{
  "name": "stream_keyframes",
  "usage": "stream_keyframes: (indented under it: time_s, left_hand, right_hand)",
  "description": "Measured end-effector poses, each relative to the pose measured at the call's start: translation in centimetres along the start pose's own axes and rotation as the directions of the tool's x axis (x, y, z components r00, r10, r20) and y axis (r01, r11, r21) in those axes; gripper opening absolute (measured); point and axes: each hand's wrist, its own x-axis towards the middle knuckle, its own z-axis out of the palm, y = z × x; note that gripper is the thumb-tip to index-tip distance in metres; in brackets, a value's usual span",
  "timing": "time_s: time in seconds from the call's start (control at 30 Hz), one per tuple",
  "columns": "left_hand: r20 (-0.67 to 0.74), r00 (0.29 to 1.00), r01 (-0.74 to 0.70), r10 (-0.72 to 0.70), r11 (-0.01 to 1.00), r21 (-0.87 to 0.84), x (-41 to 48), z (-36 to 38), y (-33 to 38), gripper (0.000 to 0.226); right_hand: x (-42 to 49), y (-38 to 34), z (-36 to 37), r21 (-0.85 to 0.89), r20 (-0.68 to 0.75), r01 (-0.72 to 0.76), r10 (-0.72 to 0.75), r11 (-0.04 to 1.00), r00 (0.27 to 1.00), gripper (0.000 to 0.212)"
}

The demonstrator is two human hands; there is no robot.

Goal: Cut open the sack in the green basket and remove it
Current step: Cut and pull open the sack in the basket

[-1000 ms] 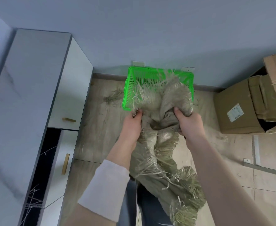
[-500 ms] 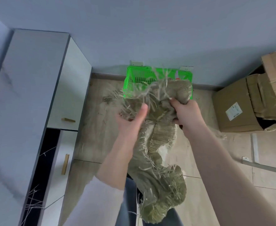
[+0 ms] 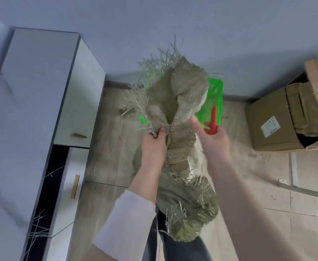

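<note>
The frayed olive woven sack (image 3: 182,87) is raised above the green basket (image 3: 216,91), which stands on the floor against the wall and is mostly hidden behind it. The sack's lower part (image 3: 192,202) hangs bunched in front of my legs. My left hand (image 3: 153,146) grips the sack at its gathered middle. My right hand (image 3: 213,143) is just right of the sack with the thumb stretched toward it and holds no cloth. A red-handled tool (image 3: 213,117) lies in the basket's right side, its lower end hidden behind my right hand.
A white cabinet with brass handles (image 3: 78,136) runs along the left, loose straw in its dark gap. Cardboard boxes (image 3: 278,121) stand at the right by the wall. Straw bits litter the wooden floor (image 3: 115,147). A metal rail (image 3: 304,191) lies at the right.
The sack has been lifted higher, covering most of the basket. My right hand has let go of the cloth and opened. My left hand has shifted its grip to the sack's middle.
</note>
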Motion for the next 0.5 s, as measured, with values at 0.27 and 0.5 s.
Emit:
stream_keyframes:
  time_s: [0.27, 0.5]
  left_hand:
    - [0.024, 0.994, -0.101, 0.102, 0.994, -0.049, -0.4, -0.1, 0.2, 0.030]
    - [0.055, 0.998, -0.031, 0.044, 0.974, -0.222, -0.5, 1.1, 1.0, 0.032]
  right_hand:
    - [1.3, 1.4, 2.3, -0.046, 0.001, 0.157, -0.157, 0.987, 0.988, 0.011]
    - [2.8, 1.0, 1.2, 0.030, 0.009, -0.068, 0.068, 0.997, 0.998, 0.009]
